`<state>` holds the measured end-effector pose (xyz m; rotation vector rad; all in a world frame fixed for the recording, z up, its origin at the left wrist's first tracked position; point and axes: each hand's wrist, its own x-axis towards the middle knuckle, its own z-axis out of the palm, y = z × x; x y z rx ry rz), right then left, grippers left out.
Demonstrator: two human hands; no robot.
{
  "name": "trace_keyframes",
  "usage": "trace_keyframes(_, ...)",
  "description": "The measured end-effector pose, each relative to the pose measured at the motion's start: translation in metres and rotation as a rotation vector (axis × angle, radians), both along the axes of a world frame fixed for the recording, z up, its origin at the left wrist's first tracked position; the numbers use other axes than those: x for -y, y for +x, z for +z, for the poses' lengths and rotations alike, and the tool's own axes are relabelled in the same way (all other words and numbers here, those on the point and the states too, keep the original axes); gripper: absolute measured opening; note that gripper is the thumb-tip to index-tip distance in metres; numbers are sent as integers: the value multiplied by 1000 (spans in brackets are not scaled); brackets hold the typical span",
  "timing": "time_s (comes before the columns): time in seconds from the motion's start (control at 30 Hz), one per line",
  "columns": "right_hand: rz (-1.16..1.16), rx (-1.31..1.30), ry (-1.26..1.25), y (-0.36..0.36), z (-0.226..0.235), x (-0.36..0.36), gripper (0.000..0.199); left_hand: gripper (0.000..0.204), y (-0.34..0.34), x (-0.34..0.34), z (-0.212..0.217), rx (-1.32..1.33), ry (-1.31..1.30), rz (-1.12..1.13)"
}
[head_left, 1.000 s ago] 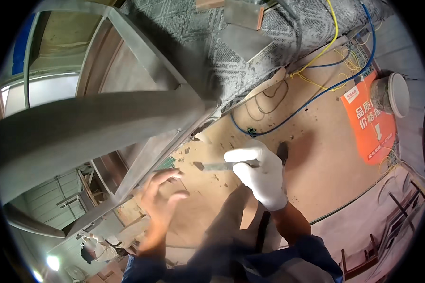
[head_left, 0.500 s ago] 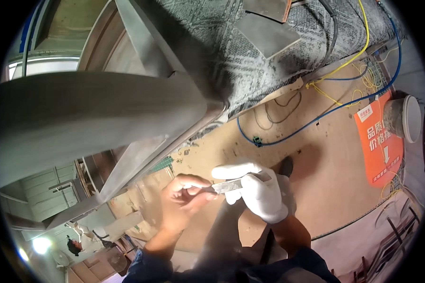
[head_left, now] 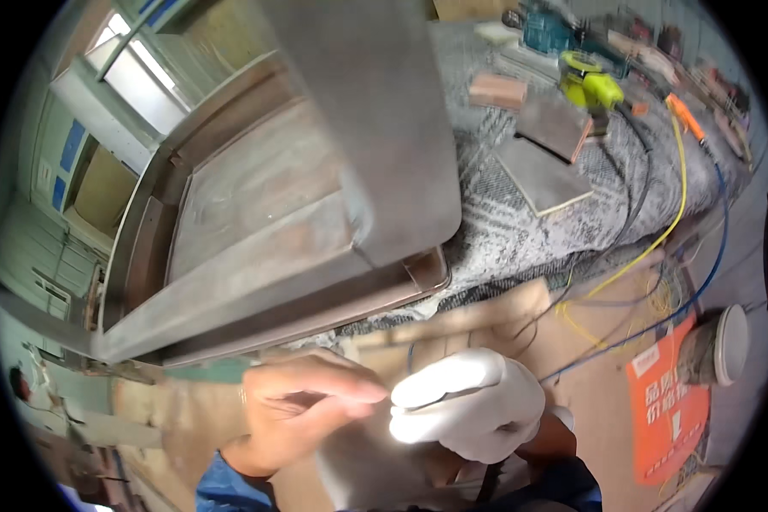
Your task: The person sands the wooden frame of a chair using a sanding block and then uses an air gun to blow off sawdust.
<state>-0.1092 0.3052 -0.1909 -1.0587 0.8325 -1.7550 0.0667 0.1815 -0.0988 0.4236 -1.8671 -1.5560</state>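
My right hand (head_left: 474, 408), in a white glove, is closed in a fist low in the middle of the view. A thin dark sliver of a slender tool (head_left: 433, 401) shows between its fingers. My bare left hand (head_left: 303, 410) lies just left of it, fingers held together and pointing right. Its fingertips meet the glove's knuckles; whether they pinch the tool's end is hidden. Both hands hover below the corner of a large grey-brown wooden frame (head_left: 256, 282).
A broad grey panel (head_left: 375, 128) leans over the frame. Behind lie a speckled carpet (head_left: 520, 230), a flat board (head_left: 542, 175), a yellow-green power tool (head_left: 593, 85), and yellow (head_left: 670, 222) and blue cables (head_left: 708, 273). At right are an orange printed sheet (head_left: 666, 410) and a white bucket (head_left: 717, 346).
The view has swung upward and the hands now fill more of it. My left hand has closed in against the gloved right hand; the tool is mostly hidden.
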Motion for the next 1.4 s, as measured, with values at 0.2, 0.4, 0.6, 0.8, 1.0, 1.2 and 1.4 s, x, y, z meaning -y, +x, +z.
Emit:
trace_keyframes(0.2,45,-412,-404,-11,17,28,27,11,4,-11,-26,-174,-327,253)
trace_keyframes(0.4,-466,-602,-751,-29,20,46,31,93,12,17,20,-23,-1601,562)
trace_keyframes(0.6,-777,-1436,-1036,-73,39,73,47,94,-18,39,44,476,-1500,714)
trace_keyframes(0.8,-662,-1662,-1153,-85,66,92,49,93,-29,35,39,386,-1523,823)
trace_keyframes(1.0,-572,-1697,-1176,-100,63,100,39,91,-41,30,34,348,-1505,952)
trace_keyframes(1.2,-481,-1713,-1150,-98,74,99,42,95,-39,28,34,406,-1497,950)
trace_keyframes(1.4,-481,-1754,-1198,-105,73,105,43,94,-44,31,33,366,-1494,967)
